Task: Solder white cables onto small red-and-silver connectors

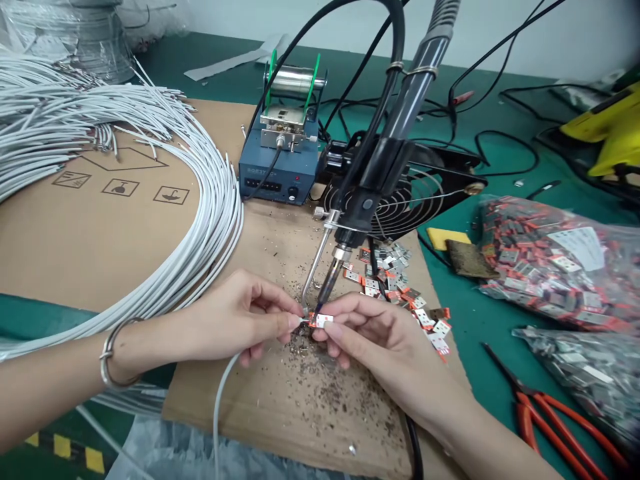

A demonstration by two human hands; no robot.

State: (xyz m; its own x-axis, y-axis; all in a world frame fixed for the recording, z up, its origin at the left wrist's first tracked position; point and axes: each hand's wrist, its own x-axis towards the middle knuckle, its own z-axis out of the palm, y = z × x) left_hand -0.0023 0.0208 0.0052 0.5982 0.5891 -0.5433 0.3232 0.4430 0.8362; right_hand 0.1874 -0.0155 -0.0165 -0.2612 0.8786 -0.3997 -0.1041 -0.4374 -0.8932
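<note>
My left hand [263, 317] pinches the stripped end of a white cable [220, 393], whose length hangs down from my fingers. In my right hand [370, 327] a small USB connector [323, 321] with a metal shell and a red-orange part is held between thumb and fingertips. Cable end and connector meet tip to tip. Right over that joint is the tip of a mounted soldering iron [329, 287], pointing down. A thin metal solder feed tube [315, 267] ends just beside it. Whether the wires are joined is too small to tell.
A blue solder feeder [277, 167] carries a solder spool [295, 80]. Behind the iron stands a black fan [415, 193]. Coiled white cables [215, 200] lie left. Loose USB connectors [395, 267], a bag of connectors [540, 260] and orange-handled pliers [550, 413] are at right.
</note>
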